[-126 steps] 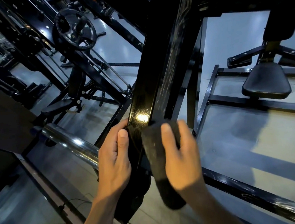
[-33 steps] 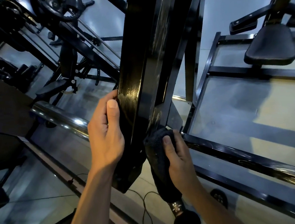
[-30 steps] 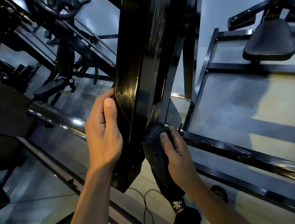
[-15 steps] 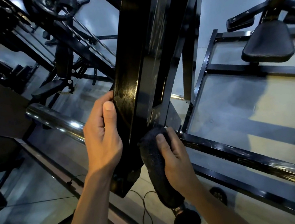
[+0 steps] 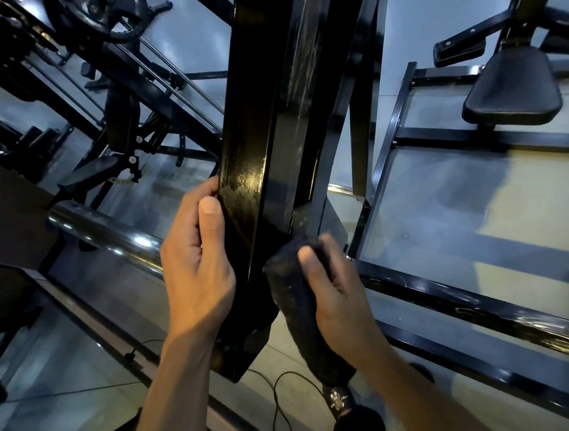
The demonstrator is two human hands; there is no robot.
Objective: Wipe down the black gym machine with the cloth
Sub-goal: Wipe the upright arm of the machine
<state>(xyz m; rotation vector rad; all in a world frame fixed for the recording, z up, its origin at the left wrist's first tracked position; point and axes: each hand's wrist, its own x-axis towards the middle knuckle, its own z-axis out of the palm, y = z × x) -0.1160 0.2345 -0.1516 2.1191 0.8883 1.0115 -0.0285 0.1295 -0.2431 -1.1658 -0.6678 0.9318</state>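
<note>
A glossy black beam [image 5: 268,120] of the gym machine runs down the middle of the head view and ends in a pointed foot plate. My left hand [image 5: 196,267] grips the beam's left edge, thumb on its front face. My right hand [image 5: 340,296] holds a dark cloth [image 5: 300,313] pressed against the beam's lower right side; the cloth's loose end hangs below my palm.
A chrome bar [image 5: 106,234] crosses behind my left hand. Black frame rails [image 5: 473,305] lie on the floor at right, with a padded seat [image 5: 513,92] beyond. A weight plate and other machines [image 5: 100,15] stand at upper left. A cable [image 5: 279,405] loops on the floor below.
Over about four seconds both hands slid lower on the beam. In the last second the cloth shifted slightly left and down on the beam's lower right side; my left hand kept its grip.
</note>
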